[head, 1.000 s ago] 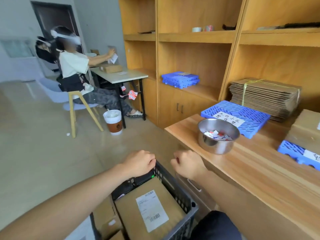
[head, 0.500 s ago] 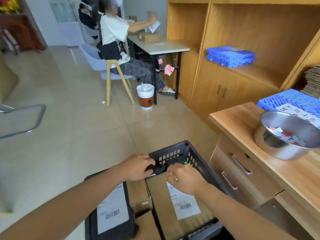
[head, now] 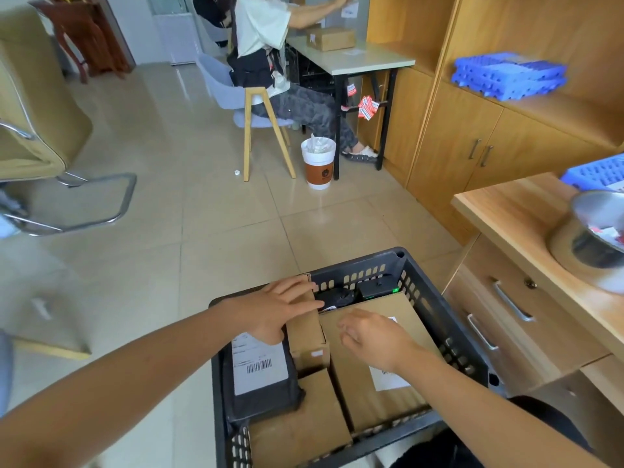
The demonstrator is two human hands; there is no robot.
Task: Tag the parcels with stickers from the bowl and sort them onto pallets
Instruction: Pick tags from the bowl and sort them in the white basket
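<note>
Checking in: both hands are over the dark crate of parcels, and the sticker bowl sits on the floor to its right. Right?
Not quite. In the head view the steel bowl sits on the wooden counter, not on the floor. The rest holds: left hand and right hand are over the dark crate of parcels.

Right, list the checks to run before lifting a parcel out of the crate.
1. Left hand on a parcel: ok, fingers flat on the narrow box.
2. Right hand free: ok, empty above the large box.
3. Parcel gripped: not ok, neither hand grips one.
4. Bowl on the counter: ok, stickers inside.
5. Room on the pallet: cannot tell, cut off at the edge.
</note>
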